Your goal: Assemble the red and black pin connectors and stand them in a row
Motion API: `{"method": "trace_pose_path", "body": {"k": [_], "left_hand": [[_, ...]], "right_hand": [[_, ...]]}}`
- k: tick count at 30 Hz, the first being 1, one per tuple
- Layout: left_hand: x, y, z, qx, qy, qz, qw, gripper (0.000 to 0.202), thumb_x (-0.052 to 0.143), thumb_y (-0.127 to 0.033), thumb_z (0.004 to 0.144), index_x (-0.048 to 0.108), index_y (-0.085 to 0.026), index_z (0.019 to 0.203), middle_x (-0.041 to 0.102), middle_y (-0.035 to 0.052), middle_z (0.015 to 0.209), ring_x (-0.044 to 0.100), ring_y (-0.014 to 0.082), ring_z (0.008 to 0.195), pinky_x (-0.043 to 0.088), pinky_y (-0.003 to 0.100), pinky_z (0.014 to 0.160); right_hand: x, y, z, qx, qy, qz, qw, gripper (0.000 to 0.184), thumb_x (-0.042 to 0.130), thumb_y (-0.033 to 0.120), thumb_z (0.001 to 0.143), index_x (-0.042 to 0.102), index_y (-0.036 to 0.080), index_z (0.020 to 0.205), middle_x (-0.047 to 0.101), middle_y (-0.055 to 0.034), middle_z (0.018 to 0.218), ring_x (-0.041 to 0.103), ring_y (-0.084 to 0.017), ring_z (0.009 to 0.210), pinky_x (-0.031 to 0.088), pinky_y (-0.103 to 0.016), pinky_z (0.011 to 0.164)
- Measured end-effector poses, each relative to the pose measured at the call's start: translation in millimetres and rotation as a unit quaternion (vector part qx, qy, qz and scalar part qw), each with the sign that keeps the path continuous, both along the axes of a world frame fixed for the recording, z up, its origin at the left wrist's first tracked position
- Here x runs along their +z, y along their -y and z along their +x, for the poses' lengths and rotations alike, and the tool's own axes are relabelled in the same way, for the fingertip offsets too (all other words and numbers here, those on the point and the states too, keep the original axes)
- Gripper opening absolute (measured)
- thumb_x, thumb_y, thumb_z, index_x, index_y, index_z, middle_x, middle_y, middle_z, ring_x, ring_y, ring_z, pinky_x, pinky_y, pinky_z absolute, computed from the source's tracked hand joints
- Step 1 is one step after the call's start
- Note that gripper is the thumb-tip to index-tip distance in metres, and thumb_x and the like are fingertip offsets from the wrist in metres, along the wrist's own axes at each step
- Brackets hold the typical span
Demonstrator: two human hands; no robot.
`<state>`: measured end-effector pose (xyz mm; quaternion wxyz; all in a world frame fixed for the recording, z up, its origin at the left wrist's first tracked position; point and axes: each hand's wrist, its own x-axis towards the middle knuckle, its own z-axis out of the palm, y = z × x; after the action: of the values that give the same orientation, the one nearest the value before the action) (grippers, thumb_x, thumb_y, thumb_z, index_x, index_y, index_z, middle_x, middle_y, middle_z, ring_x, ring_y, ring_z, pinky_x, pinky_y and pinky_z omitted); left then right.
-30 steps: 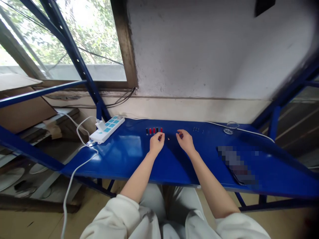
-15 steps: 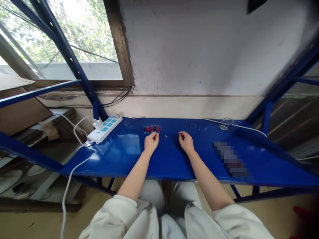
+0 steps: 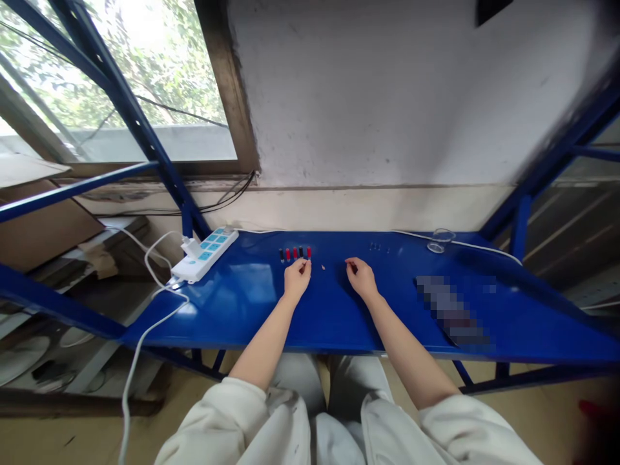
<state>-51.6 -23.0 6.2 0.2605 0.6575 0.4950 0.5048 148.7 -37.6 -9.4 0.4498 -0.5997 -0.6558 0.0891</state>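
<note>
A row of small red and black cylinders, among them a red cylinder, stands on the blue table. Just in front of the row is my left hand, its thumb and fingertips pinched together; whatever is between them is too small to name. My right hand hovers low over the table farther right, fingers curled into a pinch, and I cannot make out what they hold. Between the hands lies a tiny copper-coloured piece. Several tiny clear pieces sit beyond my right hand.
At the left end lies a white power strip with a plug and cable. A clear round container stands at the back right, near a thin white cable. A dark, pixelated flat object lies right. Blue frame posts flank the table.
My left hand has shifted slightly to the right, near the end of the row. My right hand has barely moved, a touch leftward. The view has tilted a little.
</note>
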Motion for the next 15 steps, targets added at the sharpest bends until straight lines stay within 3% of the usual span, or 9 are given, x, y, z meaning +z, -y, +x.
{"method": "trace_pose_path", "body": {"k": [15], "left_hand": [[1.2, 1.0, 2.0, -0.01, 0.008, 0.003, 1.0, 0.027, 0.047, -0.038, 0.078, 0.059, -0.018, 0.067, 0.052, -0.002, 0.048, 0.047, 0.0097, 0.044, 0.037, 0.021, 0.051]], "right_hand": [[-0.2, -0.6, -0.2, -0.009, -0.001, -0.021, 1.0, 0.027, 0.038, 0.024, 0.077, 0.06, 0.017, 0.092, 0.063, -0.0069, 0.086, 0.058, -0.019, 0.081, 0.046, -0.032, 0.072]]}}
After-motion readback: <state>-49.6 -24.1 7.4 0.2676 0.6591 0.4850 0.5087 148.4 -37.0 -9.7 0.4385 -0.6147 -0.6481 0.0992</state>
